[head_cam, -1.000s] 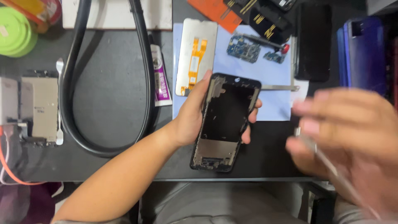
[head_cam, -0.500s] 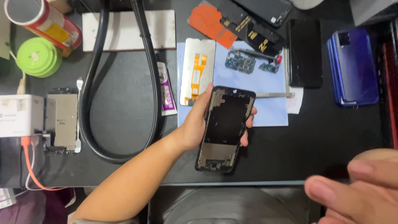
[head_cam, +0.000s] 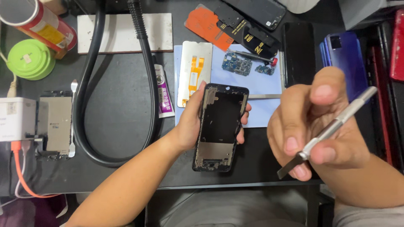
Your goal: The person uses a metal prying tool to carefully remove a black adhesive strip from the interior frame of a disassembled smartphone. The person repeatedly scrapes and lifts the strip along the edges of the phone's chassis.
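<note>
1. The right hand (head_cam: 320, 130) now sits high in view, close to the camera and sharp. Half a second ago only its blurred fingertips showed at the bottom right corner, and a second ago it was a smear at the right edge.
2. It is closed on a slim metal blade tool (head_cam: 328, 130): thumb and fingers pinch the silver handle, and the flat dark tip points down and left, towards the phone. A second ago the tool showed only as a faint streak.
3. The left hand (head_cam: 191, 124) is wrapped around a stripped phone frame (head_cam: 219, 128) and holds it by the long edges, thumb on the left side, fingertips curling over the right. The grip looks unchanged across all three pictures.
4. The frame is held just above the front edge of the dark workbench (head_cam: 118, 105), open side up (no screen fitted; dark cavity, grey plate at the lower end).
5. Tool tip and frame are near but apart; no contact yet.
6. Reading: the tool has been brought up and readied, so work on the frame looks about to begin, not under way.
7. Around it: a pale blue mat (head_cam: 261, 80) with small circuit boards (head_cam: 237, 64), a white display panel with orange flex (head_cam: 194, 71), a glue tube (head_cam: 163, 96), a black hose (head_cam: 145, 75).
</note>
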